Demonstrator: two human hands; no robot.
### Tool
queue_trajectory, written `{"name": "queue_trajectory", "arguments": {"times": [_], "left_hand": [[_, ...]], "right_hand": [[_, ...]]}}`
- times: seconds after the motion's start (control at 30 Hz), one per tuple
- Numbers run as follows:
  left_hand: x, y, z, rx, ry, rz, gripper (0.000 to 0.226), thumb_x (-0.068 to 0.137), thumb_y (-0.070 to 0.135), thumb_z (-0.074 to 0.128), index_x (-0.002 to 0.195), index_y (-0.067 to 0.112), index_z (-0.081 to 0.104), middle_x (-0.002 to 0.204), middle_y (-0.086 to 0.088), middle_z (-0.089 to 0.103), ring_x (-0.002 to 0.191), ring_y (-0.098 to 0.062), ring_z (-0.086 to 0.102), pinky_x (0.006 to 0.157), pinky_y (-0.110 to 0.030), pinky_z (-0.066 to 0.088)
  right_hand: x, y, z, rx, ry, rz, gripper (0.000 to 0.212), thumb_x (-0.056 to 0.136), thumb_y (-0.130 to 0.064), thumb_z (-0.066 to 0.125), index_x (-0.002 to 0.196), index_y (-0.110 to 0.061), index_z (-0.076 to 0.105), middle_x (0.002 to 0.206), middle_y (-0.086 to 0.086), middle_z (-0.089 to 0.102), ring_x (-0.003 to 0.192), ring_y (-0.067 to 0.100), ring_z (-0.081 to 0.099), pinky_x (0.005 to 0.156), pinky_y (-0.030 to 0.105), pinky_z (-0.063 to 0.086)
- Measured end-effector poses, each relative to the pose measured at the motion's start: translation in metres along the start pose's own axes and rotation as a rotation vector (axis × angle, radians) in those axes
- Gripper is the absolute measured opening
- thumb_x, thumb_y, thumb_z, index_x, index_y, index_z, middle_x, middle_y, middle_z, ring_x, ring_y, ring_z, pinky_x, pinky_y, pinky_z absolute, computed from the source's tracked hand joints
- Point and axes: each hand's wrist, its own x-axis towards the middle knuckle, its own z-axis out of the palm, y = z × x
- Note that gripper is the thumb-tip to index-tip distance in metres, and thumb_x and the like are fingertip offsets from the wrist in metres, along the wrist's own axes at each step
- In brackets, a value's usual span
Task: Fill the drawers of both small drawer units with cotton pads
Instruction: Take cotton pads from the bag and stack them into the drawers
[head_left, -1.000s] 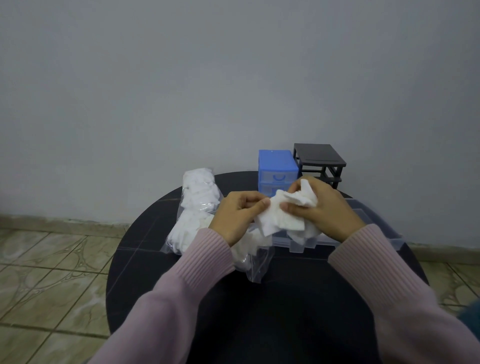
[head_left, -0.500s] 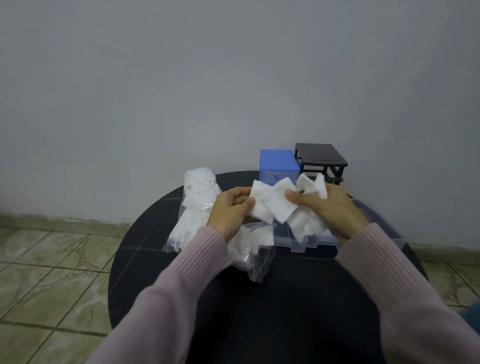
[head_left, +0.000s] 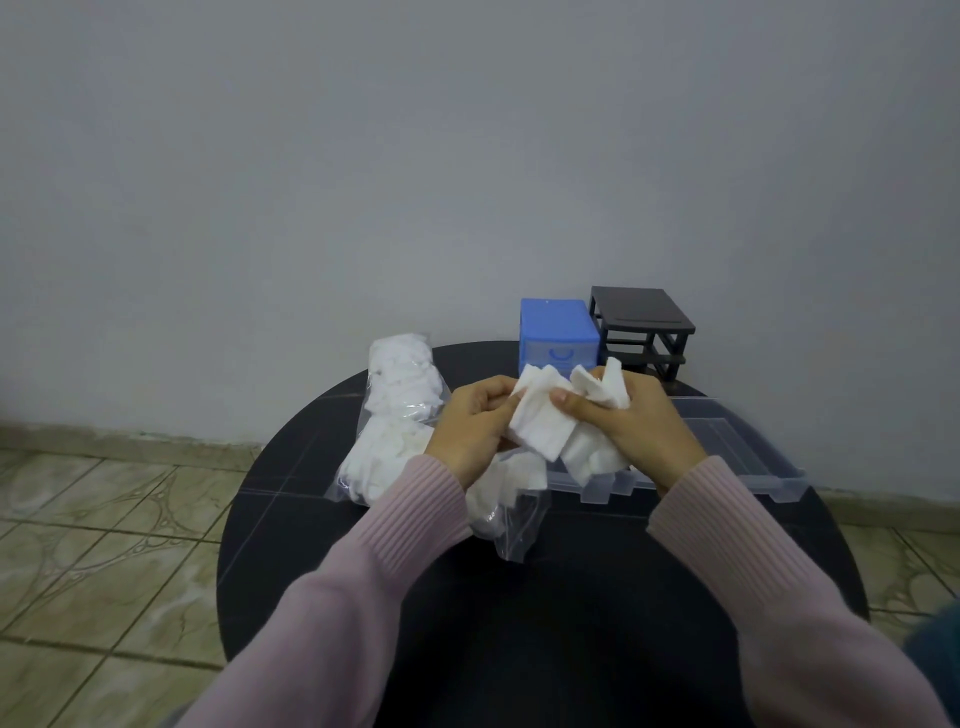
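Round black table (head_left: 571, 597) stood against a grey wall. Left hand (head_left: 475, 426) and right hand (head_left: 631, 426) both pinched a bunch of square cotton pads (head_left: 540, 431) above clear drawers (head_left: 727, 457). Pads needed squaring into a flat stack before loading; blue drawer unit (head_left: 558, 335) and black drawer frame (head_left: 641, 330) stood behind.

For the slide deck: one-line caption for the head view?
Both hands, left hand and right hand, hold cotton pads above the table, drawer units behind.
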Motion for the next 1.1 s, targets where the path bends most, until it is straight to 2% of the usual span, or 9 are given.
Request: {"name": "queue_trajectory", "arguments": {"times": [0.23,0.3,0.4,0.5,0.57,0.7,0.83,0.97,1.1], "left_hand": [[-0.002,0.006,0.003,-0.121,-0.017,-0.066,0.024,0.099,0.020,0.043,0.088,0.011,0.063,0.080,-0.001,0.063,0.073,-0.009,0.062,0.061,-0.019,0.055],[-0.002,0.006,0.003,-0.121,-0.052,-0.057,0.021,0.096,0.023,0.048,0.093,0.010,0.064,0.083,0.000,0.065,0.077,-0.011,0.064,0.065,-0.021,0.056],[-0.002,0.004,0.002,-0.066,-0.063,-0.019,0.018,0.095,0.012,0.049,0.107,0.003,0.060,0.088,-0.003,0.065,0.081,-0.014,0.063,0.067,-0.020,0.055],[0.000,0.003,-0.002,-0.032,0.074,-0.012,0.019,0.097,0.010,0.045,0.108,0.003,0.059,0.091,-0.006,0.064,0.083,-0.017,0.061,0.066,-0.022,0.054],[0.003,0.002,-0.006,-0.016,0.202,-0.025,0.015,0.097,0.008,0.045,0.105,0.006,0.057,0.097,-0.009,0.062,0.086,-0.019,0.060,0.066,-0.025,0.055],[0.007,-0.002,-0.014,0.012,0.344,-0.062,0.020,0.093,0.001,0.044,0.107,0.014,0.049,0.114,-0.013,0.059,0.105,-0.028,0.058,0.091,-0.046,0.050],[0.006,-0.001,-0.011,-0.041,0.283,-0.068,0.023,0.092,-0.003,0.045,0.108,0.014,0.047,0.100,-0.005,0.060,0.089,-0.021,0.059,0.070,-0.031,0.054],[0.006,-0.002,-0.008,0.021,0.172,-0.045,0.014,0.093,0.001,0.049,0.104,0.008,0.055,0.096,-0.005,0.062,0.083,-0.016,0.060,0.067,-0.025,0.054],[0.005,-0.003,-0.009,0.152,0.087,0.030,0.015,0.093,0.005,0.052,0.103,0.008,0.062,0.085,0.000,0.064,0.076,-0.012,0.059,0.062,-0.019,0.049]], "right_hand": [[0.002,0.002,0.001,-0.068,0.027,0.005,0.019,0.077,-0.025,0.074,0.077,-0.016,0.057,0.085,0.003,0.065,0.079,0.018,0.060,0.072,0.034,0.050],[0.002,0.002,0.001,-0.065,0.035,0.008,0.020,0.076,-0.025,0.074,0.077,-0.016,0.057,0.084,0.003,0.065,0.078,0.017,0.060,0.071,0.033,0.050],[0.003,0.001,0.000,0.018,0.044,0.031,0.018,0.078,-0.023,0.072,0.081,-0.014,0.057,0.084,0.002,0.065,0.077,0.016,0.062,0.068,0.030,0.052],[0.003,-0.003,-0.003,0.178,0.006,0.090,0.016,0.083,-0.017,0.067,0.092,-0.006,0.059,0.088,0.006,0.066,0.078,0.019,0.064,0.060,0.021,0.055],[0.003,-0.005,-0.007,0.288,-0.029,0.132,0.013,0.083,-0.007,0.065,0.094,-0.005,0.058,0.091,0.009,0.066,0.080,0.020,0.064,0.062,0.022,0.057],[0.002,-0.007,-0.013,0.327,-0.051,0.167,0.016,0.082,0.007,0.061,0.091,-0.005,0.057,0.091,0.011,0.064,0.079,0.019,0.063,0.061,0.022,0.057],[0.003,-0.007,-0.013,0.338,-0.014,0.130,0.016,0.079,0.006,0.063,0.090,-0.004,0.059,0.085,0.008,0.066,0.071,0.013,0.065,0.056,0.019,0.055],[0.004,-0.007,-0.014,0.309,-0.048,0.083,0.026,0.077,0.002,0.067,0.103,0.003,0.062,0.088,0.005,0.071,0.071,0.010,0.069,0.059,0.020,0.055],[0.000,-0.010,-0.014,0.233,-0.095,0.032,0.021,0.074,0.000,0.070,0.084,-0.013,0.058,0.093,0.007,0.070,0.084,0.017,0.068,0.068,0.025,0.055]]}}
